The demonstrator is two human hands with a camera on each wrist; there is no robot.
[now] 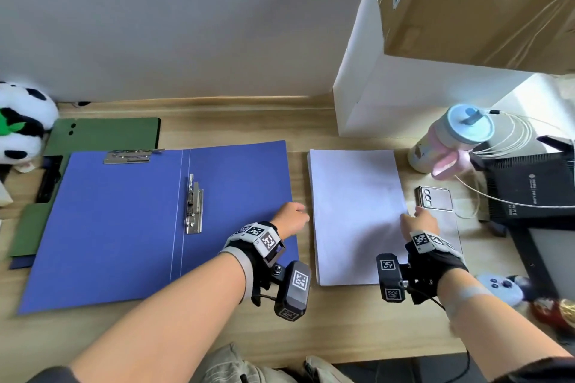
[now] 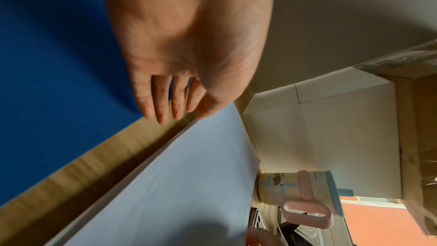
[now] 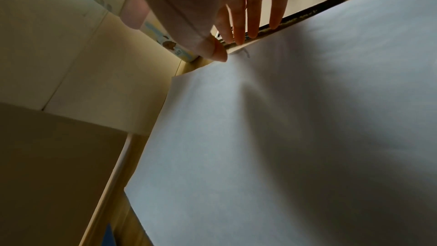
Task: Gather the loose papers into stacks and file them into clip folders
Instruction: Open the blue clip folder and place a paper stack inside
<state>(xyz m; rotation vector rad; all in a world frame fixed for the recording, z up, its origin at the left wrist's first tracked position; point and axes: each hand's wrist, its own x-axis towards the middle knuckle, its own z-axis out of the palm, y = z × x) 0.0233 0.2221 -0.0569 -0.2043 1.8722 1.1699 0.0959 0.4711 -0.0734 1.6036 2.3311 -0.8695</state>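
Observation:
A blue clip folder (image 1: 124, 227) lies open on the desk, with a metal clip (image 1: 127, 156) at its top left and a lever clip (image 1: 194, 204) by the spine. To its right lies a white paper stack (image 1: 354, 211). My left hand (image 1: 298, 211) hovers at the stack's left edge over the folder's right side. In the left wrist view its fingers (image 2: 163, 111) are straight, just above the gap beside the paper stack (image 2: 177, 184). My right hand (image 1: 415, 216) is at the stack's right edge. Its thumb (image 3: 220, 53) touches the paper stack (image 3: 283, 137), fingers straight alongside.
A phone (image 1: 435, 198) lies just right of the stack, with a lidded cup (image 1: 451, 140) and a black router (image 1: 529, 186) beyond it. A green folder (image 1: 102, 134) and a panda plush (image 1: 21, 121) sit at the left. A white box (image 1: 389, 87) and a cardboard box (image 1: 482, 3) stand behind.

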